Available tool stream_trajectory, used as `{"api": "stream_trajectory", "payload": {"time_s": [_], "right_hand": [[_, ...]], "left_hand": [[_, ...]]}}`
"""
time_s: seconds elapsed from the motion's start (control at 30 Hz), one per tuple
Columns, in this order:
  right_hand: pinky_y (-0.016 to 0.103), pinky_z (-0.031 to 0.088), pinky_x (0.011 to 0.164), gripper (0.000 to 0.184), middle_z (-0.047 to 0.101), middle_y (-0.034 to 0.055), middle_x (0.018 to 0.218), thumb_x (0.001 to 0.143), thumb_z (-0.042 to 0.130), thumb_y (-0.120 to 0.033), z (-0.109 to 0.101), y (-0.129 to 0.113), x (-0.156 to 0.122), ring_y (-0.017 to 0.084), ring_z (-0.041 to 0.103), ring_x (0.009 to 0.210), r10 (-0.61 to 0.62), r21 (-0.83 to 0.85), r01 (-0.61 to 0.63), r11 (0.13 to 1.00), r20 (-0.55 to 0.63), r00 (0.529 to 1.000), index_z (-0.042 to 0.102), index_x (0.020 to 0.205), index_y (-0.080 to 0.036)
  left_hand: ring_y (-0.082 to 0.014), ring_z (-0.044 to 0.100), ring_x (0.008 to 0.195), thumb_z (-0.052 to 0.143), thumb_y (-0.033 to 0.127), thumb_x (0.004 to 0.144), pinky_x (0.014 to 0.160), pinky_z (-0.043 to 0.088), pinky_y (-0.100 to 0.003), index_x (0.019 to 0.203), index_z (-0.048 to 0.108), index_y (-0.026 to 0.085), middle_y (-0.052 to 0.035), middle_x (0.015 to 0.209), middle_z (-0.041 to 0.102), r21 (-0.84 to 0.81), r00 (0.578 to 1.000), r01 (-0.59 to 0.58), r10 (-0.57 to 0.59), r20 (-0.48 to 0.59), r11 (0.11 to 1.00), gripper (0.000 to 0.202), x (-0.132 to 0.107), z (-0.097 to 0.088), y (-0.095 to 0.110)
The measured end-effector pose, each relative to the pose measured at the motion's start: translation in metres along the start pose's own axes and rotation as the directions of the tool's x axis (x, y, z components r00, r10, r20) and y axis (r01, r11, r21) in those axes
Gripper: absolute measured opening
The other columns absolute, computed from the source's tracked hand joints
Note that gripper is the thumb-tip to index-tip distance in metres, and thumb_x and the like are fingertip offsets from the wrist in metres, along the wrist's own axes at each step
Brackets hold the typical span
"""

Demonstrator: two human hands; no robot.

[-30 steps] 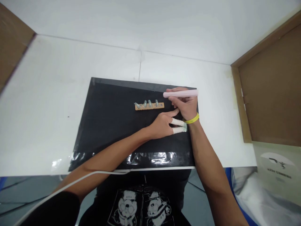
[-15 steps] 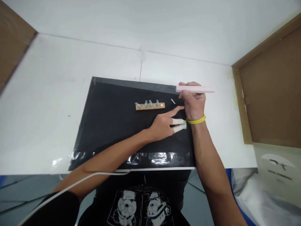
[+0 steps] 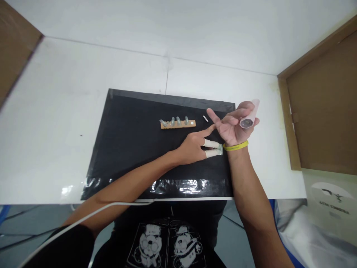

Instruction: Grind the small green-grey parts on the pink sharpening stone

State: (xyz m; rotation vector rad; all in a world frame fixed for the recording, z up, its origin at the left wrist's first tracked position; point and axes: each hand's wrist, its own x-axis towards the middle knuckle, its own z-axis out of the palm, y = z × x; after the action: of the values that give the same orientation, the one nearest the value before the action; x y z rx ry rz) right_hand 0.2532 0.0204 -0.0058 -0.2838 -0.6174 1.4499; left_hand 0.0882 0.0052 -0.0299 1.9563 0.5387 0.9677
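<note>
My right hand (image 3: 232, 126) is turned palm up over the right edge of the black mat (image 3: 131, 149). Its index finger points left while the other fingers close around a pale pink tool (image 3: 249, 117), whose hollow end faces me. My left hand (image 3: 196, 147) lies on the mat just below it, index finger stretched toward the right palm. Two of its fingers wear white covers and pinch a small grey piece (image 3: 220, 149) at their tips. A small wooden strip (image 3: 177, 124) with several grey bolts standing in it lies to the left. A tiny silver pin (image 3: 205, 118) rests on the mat beside it.
The mat lies on a white table (image 3: 55, 111) with a white wall behind. A brown board (image 3: 323, 108) leans at the right and another brown panel (image 3: 13, 48) stands at the far left. A white cable (image 3: 83, 219) runs along my left arm.
My right hand has shifted right and rolled palm up, swinging the pink tool from crosswise to end-on toward me. This uncovered the silver pin. My left hand has barely moved.
</note>
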Motion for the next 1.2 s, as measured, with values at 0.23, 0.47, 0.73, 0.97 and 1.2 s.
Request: {"api": "stream_trajectory", "payload": {"time_s": [0.23,0.47,0.73,0.97,1.2], "right_hand": [[0.056,0.052,0.112,0.026,0.076,-0.0165,0.086,0.072,0.09,-0.043,0.005,0.014,0.002,0.016,0.077,0.075,0.112,0.008,-0.114,0.993,0.143,0.983,0.071,0.09,-0.039],[0.043,0.047,0.12,0.021,0.078,-0.0138,0.096,0.084,0.083,-0.045,0.007,0.017,0.003,0.012,0.077,0.085,0.115,-0.085,-0.094,0.992,0.289,0.951,0.073,0.101,-0.036],[0.044,0.046,0.121,0.02,0.077,-0.0154,0.1,0.087,0.079,-0.045,0.007,0.019,0.002,0.011,0.077,0.086,0.09,-0.066,-0.072,0.995,0.322,0.943,0.072,0.105,-0.037],[0.043,0.053,0.114,0.028,0.076,-0.0197,0.086,0.073,0.09,-0.044,0.002,0.008,0.002,0.011,0.074,0.065,0.02,-0.003,-0.02,1.0,0.091,0.996,0.071,0.093,-0.042],[0.055,0.043,0.122,0.029,0.075,-0.0202,0.083,0.068,0.091,-0.044,0.002,0.01,0.0,0.014,0.073,0.063,0.059,0.001,-0.059,0.998,0.031,0.998,0.07,0.088,-0.044]], "left_hand": [[-0.0203,0.076,0.099,0.083,0.024,0.08,0.089,0.062,-0.028,0.086,0.085,0.018,-0.0103,0.119,0.076,-0.157,0.992,0.11,-0.098,0.082,0.981,0.009,0.005,-0.008,0.007],[-0.0151,0.074,0.081,0.08,0.028,0.083,0.078,0.061,-0.024,0.084,0.085,0.016,-0.0097,0.102,0.079,-0.196,0.99,0.129,-0.116,0.075,0.972,0.012,0.005,-0.007,0.009],[-0.016,0.075,0.084,0.079,0.023,0.083,0.078,0.06,-0.025,0.091,0.084,0.017,-0.0087,0.099,0.079,-0.151,0.991,0.133,-0.126,0.051,0.98,0.011,0.005,-0.005,0.006],[-0.018,0.078,0.089,0.077,0.023,0.085,0.083,0.062,-0.026,0.103,0.084,0.016,-0.0138,0.126,0.075,-0.068,0.985,0.163,-0.158,0.07,0.984,0.02,0.003,-0.005,0.005],[-0.0177,0.077,0.086,0.076,0.026,0.087,0.082,0.063,-0.027,0.1,0.084,0.017,-0.0106,0.109,0.079,-0.079,0.987,0.156,-0.152,0.055,0.985,0.018,0.004,-0.004,0.004]]}}
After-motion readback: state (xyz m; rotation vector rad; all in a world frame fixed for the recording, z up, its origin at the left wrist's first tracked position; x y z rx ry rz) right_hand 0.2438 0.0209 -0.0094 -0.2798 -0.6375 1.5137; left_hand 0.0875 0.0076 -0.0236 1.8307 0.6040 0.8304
